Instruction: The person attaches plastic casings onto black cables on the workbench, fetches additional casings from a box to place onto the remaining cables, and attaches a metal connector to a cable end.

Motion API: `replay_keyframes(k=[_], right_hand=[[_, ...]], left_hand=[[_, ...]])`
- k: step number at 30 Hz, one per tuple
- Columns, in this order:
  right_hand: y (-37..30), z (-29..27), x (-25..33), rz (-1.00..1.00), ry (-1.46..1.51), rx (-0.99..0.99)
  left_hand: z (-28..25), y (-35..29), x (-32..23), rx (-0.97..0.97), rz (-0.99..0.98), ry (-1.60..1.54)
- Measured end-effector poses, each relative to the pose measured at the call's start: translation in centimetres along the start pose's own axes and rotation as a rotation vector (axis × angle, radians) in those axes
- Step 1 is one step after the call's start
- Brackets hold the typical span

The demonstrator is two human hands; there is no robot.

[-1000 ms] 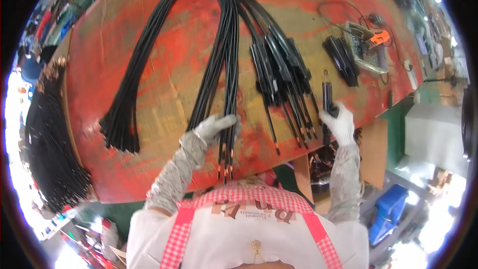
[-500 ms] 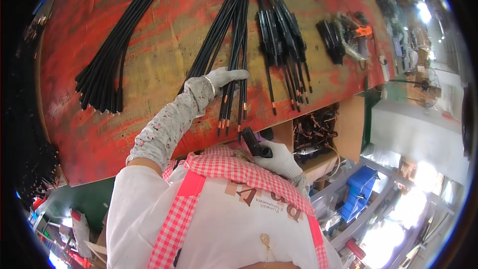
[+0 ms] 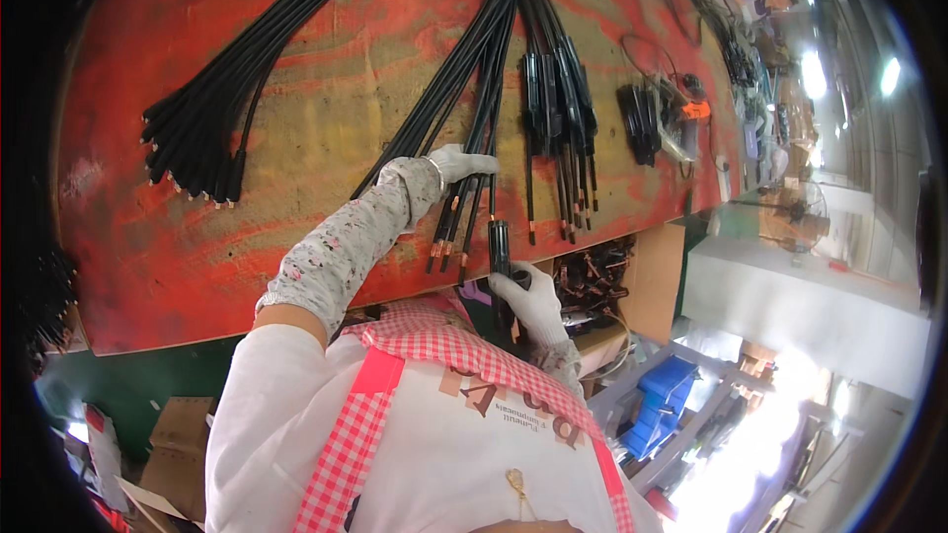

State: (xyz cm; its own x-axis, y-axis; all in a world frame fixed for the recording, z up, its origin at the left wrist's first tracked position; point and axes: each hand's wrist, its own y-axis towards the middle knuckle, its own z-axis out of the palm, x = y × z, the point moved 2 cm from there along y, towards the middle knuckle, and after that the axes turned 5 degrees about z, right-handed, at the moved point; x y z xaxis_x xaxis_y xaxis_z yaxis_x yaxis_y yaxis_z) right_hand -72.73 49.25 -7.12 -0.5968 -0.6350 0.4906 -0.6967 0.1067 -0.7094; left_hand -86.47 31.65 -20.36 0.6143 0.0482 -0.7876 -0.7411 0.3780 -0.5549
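Observation:
Long black cables (image 3: 472,59) run down the tabletop from the far edge, with bare copper-coloured ends by its near edge. My left hand (image 3: 462,164), in a white glove, is closed around several of them a little above those ends. Below it, my gloved right hand (image 3: 533,302) grips a black tubular sleeve (image 3: 500,245), held upright in line with one cable. That cable's tip meets the sleeve's top; how far in it sits cannot be seen. Right of my left hand lie cables with similar black sleeves (image 3: 555,104) on them.
A second fanned bundle of black cables (image 3: 212,128) lies at left on the red-stained table (image 3: 326,118). Loose black sleeves (image 3: 640,124) and an orange-handled tool (image 3: 695,111) lie at right. Below the table edge stands a cardboard box (image 3: 652,281) of dark small parts.
My right hand has risen and turned the black sleeve from slanted to upright, bringing it to one cable's end. My left hand keeps its hold on the cables. The view has shifted slightly.

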Motion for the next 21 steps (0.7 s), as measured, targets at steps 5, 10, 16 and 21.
replay_keyframes(k=[5,10,16,21], right_hand=[[4.5,0.9,-1.0,-0.177,-0.144,-0.172],[8.2,1.5,-0.2,-0.297,-0.337,-0.288],[15.4,-0.9,4.9,-0.369,0.175,-0.289],[14.0,-4.5,7.9,-0.325,0.352,-0.227]], left_hand=[[-0.3,-0.3,1.5,-0.009,0.153,-0.196],[-1.0,-4.0,1.4,0.142,0.037,-0.538],[0.4,-5.8,1.2,0.137,0.054,-0.549],[2.6,-5.8,0.4,0.191,-0.063,-0.732]])
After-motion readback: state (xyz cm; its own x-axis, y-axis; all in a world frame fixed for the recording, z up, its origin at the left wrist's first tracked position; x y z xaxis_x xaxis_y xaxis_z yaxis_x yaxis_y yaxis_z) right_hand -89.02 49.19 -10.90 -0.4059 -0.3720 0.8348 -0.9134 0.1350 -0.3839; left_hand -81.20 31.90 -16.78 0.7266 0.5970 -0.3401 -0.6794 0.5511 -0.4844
